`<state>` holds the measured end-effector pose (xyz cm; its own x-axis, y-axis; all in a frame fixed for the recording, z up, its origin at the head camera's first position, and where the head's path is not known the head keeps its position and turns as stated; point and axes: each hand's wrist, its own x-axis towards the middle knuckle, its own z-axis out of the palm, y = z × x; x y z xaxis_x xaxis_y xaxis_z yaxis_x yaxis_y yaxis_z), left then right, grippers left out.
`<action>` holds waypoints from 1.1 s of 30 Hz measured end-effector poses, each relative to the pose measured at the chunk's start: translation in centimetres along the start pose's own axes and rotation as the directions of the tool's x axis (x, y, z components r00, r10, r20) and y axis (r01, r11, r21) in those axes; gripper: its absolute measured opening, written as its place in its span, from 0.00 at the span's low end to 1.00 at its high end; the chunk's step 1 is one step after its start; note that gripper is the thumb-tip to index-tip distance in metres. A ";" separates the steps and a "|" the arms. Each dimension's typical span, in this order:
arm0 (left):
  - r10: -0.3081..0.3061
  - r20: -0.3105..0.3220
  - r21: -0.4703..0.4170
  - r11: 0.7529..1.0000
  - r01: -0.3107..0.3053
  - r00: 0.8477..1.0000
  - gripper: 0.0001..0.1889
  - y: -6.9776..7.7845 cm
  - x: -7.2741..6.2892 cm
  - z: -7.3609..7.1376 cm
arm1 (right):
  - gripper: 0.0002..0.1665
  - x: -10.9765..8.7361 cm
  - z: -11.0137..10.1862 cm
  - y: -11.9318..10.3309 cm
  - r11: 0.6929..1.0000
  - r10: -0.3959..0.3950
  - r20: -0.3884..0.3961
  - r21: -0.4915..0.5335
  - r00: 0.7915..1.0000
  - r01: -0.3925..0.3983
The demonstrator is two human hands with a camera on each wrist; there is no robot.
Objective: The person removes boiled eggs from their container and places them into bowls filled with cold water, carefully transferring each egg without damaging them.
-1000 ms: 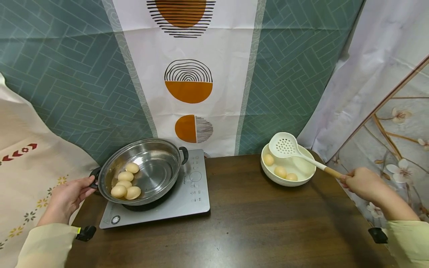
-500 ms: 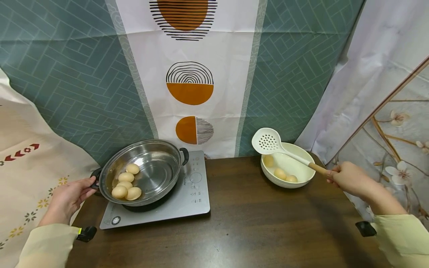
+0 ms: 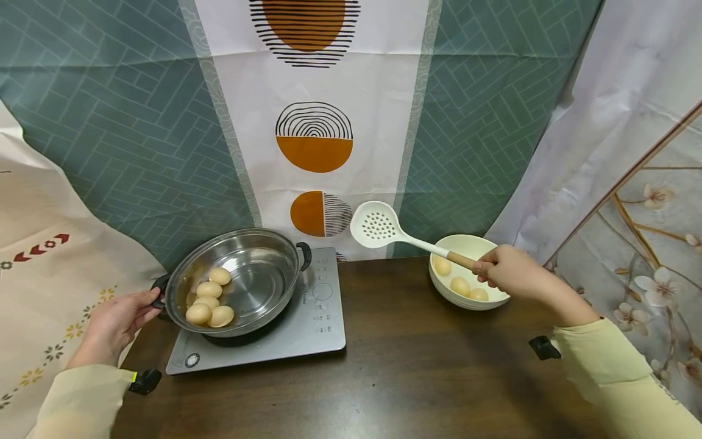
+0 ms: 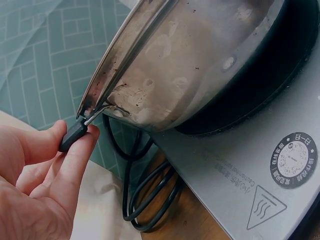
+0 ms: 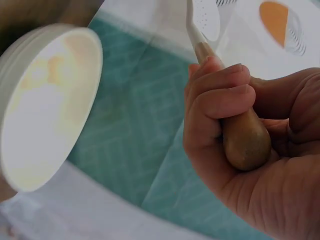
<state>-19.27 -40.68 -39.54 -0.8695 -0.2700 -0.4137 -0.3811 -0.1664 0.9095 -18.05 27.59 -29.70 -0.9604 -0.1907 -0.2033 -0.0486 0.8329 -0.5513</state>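
On the left, a steel pan is tilted toward the left hand, its underside partly raised in the left wrist view. Several eggs lie gathered at its lower left side. The left hand pinches the pan's black side handle between thumb and fingers. The right hand grips the wooden handle of a white skimmer, whose perforated head carries nothing. This hand is over the right side of a cream bowl, which holds several eggs.
Beneath the pan is a silver induction cooker on a dark wooden table. Behind it, a black power cord lies coiled. A patterned cloth hangs along the back, with floral curtains at both sides.
The right hand has moved left, carrying the skimmer from over the bowl to the space between bowl and pan. The left hand and the tilted pan have stayed in place.
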 end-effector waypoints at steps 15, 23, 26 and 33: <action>0.014 -0.003 0.000 1.000 -0.014 1.000 0.06 0.1 0.0 0.2 | 0.14 4.2 3.4 -7.9 0.992 -0.128 0.023 -0.002 0.991 0.128; 0.004 -0.010 -0.001 1.000 -0.004 1.000 0.06 0.0 -0.2 0.0 | 0.13 5.9 6.8 -12.6 0.973 -0.191 -0.001 -0.130 0.982 0.189; 0.004 -0.008 -0.001 1.000 -0.004 1.000 0.06 0.0 -0.2 -0.1 | 0.14 6.3 8.2 -13.8 0.958 -0.233 -0.015 -0.175 0.972 0.227; 0.002 0.000 -0.015 1.000 -0.002 1.000 0.06 0.1 -0.2 0.0 | 0.11 6.9 10.9 -15.5 0.927 -0.266 -0.045 -0.284 0.963 0.243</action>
<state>-19.17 -40.64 -39.37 -0.8700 -0.2706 -0.4123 -0.3749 -0.1801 0.9094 -20.91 7.69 -31.36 -0.9242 -0.3818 -0.0123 -0.3566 0.8737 -0.3309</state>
